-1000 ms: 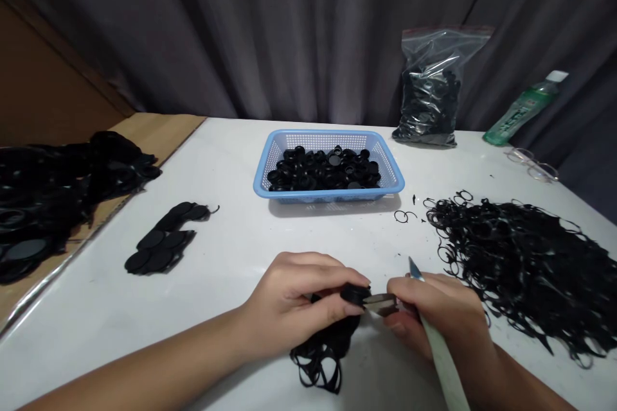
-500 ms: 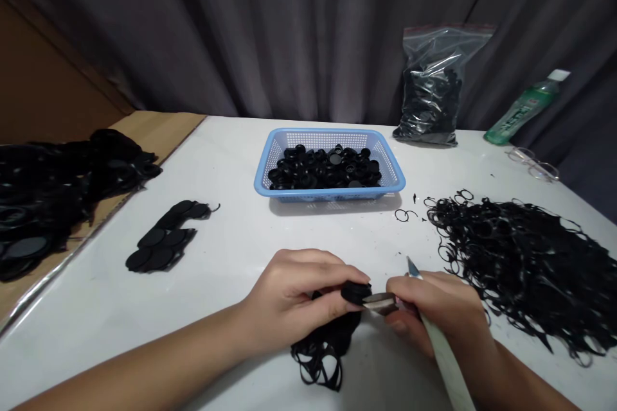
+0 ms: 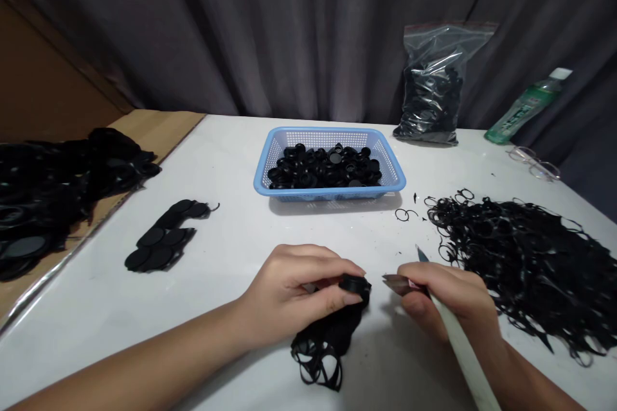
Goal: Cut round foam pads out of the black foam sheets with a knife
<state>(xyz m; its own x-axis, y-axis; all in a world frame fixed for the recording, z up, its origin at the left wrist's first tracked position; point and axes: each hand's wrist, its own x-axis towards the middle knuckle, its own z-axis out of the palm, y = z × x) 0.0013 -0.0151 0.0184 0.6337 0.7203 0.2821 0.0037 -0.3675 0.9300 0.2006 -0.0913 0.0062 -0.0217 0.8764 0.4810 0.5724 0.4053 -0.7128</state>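
Note:
My left hand (image 3: 301,295) is closed, pinching a round black rubber part (image 3: 354,284) between thumb and fingers. Beneath that hand a black sheet with cut-out rings (image 3: 321,359) lies on the table. My right hand (image 3: 453,298) is closed around two tools. One looks like small metal nippers (image 3: 398,284), tips pointing left, a short gap away from the rubber part; their handles are hidden in my palm. The other is a craft knife (image 3: 456,340) with a pale handle, its blade sticking up above my thumb.
A blue basket (image 3: 330,192) holds many black round parts. Black scraps (image 3: 535,270) are heaped at right, black discs (image 3: 159,237) lie at left, and a black pile (image 3: 58,192) sits on cardboard. Behind stand a zip bag (image 3: 431,96), a green bottle (image 3: 525,109) and eyeglasses (image 3: 535,164).
The nippers have come off the rubber part as my right hand moved right, carrying the knife along. My left hand has stayed nearly in place, still pinching the part.

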